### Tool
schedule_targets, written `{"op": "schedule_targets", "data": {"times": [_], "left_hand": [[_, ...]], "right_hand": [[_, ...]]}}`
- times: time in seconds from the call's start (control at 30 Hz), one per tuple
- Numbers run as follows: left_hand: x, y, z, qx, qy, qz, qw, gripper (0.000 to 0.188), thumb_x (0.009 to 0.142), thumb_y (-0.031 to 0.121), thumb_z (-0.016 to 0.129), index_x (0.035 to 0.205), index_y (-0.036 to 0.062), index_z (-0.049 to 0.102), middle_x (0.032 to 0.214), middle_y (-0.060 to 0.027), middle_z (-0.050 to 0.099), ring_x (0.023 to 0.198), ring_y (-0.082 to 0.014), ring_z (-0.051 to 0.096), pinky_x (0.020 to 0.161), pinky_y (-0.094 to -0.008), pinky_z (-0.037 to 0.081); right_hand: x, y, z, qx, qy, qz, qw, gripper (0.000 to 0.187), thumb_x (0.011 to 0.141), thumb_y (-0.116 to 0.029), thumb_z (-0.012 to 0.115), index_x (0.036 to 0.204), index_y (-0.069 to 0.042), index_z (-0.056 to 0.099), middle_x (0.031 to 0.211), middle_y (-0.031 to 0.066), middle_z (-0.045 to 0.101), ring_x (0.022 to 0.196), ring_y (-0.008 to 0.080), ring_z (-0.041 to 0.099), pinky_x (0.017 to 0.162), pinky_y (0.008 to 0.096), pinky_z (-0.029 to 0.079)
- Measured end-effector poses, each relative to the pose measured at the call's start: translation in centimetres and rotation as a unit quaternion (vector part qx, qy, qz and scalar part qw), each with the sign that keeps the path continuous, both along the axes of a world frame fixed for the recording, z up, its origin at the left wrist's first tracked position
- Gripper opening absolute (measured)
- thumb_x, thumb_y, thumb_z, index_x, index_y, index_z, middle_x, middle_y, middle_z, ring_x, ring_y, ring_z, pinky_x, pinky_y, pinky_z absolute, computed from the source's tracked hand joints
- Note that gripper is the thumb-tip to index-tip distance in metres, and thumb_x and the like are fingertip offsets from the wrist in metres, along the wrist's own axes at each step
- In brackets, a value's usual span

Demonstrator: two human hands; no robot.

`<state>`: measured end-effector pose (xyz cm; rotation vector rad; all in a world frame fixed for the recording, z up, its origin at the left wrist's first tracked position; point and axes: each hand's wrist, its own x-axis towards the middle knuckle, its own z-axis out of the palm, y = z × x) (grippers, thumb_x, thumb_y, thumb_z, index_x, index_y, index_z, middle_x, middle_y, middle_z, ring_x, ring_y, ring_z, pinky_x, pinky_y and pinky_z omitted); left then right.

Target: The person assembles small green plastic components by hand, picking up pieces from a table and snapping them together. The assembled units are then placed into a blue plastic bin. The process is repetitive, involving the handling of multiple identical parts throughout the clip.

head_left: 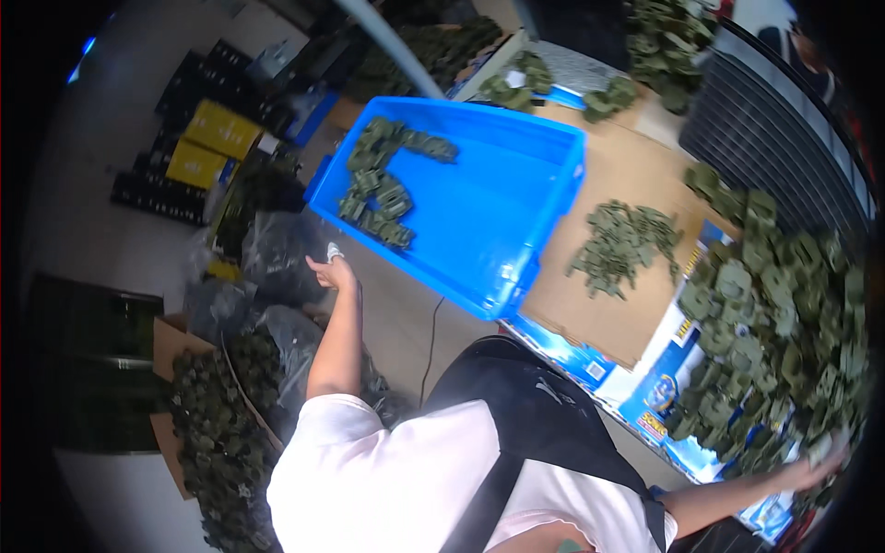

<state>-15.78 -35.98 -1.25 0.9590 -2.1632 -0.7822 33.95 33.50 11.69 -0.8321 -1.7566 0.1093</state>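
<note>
My left hand [336,271] is held out beside the near left corner of a large blue plastic tub [470,221]. Its thumb stands away from the fingers, a bit of white covers one fingertip, and I see nothing held. Olive-green moulded plastic parts [376,189] line the tub's left side. At the far right, my right hand [819,468] reaches to the near edge of a big heap of similar green parts [751,323]. That hand is smeared and its fingers are hard to make out. A smaller cluster of green pieces [627,244] lies on a cardboard sheet [590,318] between tub and heap.
Left of me stands an open carton [226,424] full of dark green parts, with clear plastic bags [281,253] beyond it. Yellow boxes [207,147] and black crates are stacked farther back. A black ribbed panel [774,129] rises behind the heap. Another person [807,55] is partly visible there.
</note>
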Motion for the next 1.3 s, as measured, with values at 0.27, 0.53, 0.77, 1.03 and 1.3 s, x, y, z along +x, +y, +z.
{"op": "schedule_targets", "data": {"times": [0.27, 0.53, 0.77, 1.03, 1.3], "left_hand": [[-15.0, -13.5, -2.4, -0.015, -0.041, -0.042, 0.998, 0.079, 0.069, 0.039, 0.068, 0.135, 0.0144, 0.033, 0.132, -0.0191, 0.040, 0.122, -0.0369, 0.035, 0.101, -0.0424, 0.028], [-31.2, -15.3, -3.9, -0.199, -0.360, -0.304, 0.859, 0.062, 0.069, 0.041, 0.065, 0.124, 0.0198, 0.049, 0.113, -0.0161, 0.057, 0.103, -0.0333, 0.055, 0.086, -0.0430, 0.043], [-26.2, -17.7, 9.1, -0.304, -0.219, -0.390, 0.841, 0.039, 0.072, 0.031, 0.065, 0.101, 0.0043, 0.063, 0.101, -0.0156, 0.062, 0.094, -0.0317, 0.059, 0.082, -0.0384, 0.045], [-23.7, -19.7, 31.5, -0.310, -0.019, -0.453, 0.835, 0.024, 0.079, 0.008, 0.049, 0.097, -0.0059, 0.058, 0.085, -0.0126, 0.063, 0.076, -0.0154, 0.058, 0.070, -0.0304, 0.045], [-19.0, -3.8, 40.7, -0.462, -0.040, -0.414, 0.783, 0.021, 0.076, 0.021, 0.056, 0.089, 0.0040, 0.058, 0.067, -0.0083, 0.055, 0.064, -0.0166, 0.053, 0.062, -0.0327, 0.041]], "right_hand": [[-34.3, -28.2, -12.1, -0.569, -0.069, 0.373, 0.729, 0.076, 0.082, -0.013, 0.058, 0.142, -0.014, 0.012, 0.141, 0.0167, 0.025, 0.121, 0.0269, 0.037, 0.100, 0.0340, 0.030], [-38.1, -37.4, -14.9, -0.511, -0.109, 0.322, 0.789, 0.088, 0.067, 0.009, 0.052, 0.141, -0.005, 0.007, 0.138, 0.0193, 0.029, 0.127, 0.0269, 0.030, 0.104, 0.0308, 0.024], [-35.8, -35.1, -16.6, -0.524, -0.102, 0.336, 0.776, 0.080, 0.065, 0.011, 0.046, 0.139, -0.006, 0.022, 0.136, 0.0165, 0.034, 0.125, 0.0242, 0.034, 0.102, 0.0308, 0.028], [-41.2, -37.5, -20.9, -0.632, 0.149, 0.440, 0.620, 0.069, 0.080, -0.009, 0.057, 0.139, -0.006, 0.024, 0.131, 0.0113, 0.040, 0.117, 0.0190, 0.040, 0.095, 0.0293, 0.035], [-45.1, -33.7, -21.2, -0.687, 0.274, 0.371, 0.562, 0.069, 0.086, -0.060, 0.034, 0.140, -0.018, 0.024, 0.137, 0.0079, 0.031, 0.125, 0.0196, 0.030, 0.104, 0.0381, 0.021]]}}
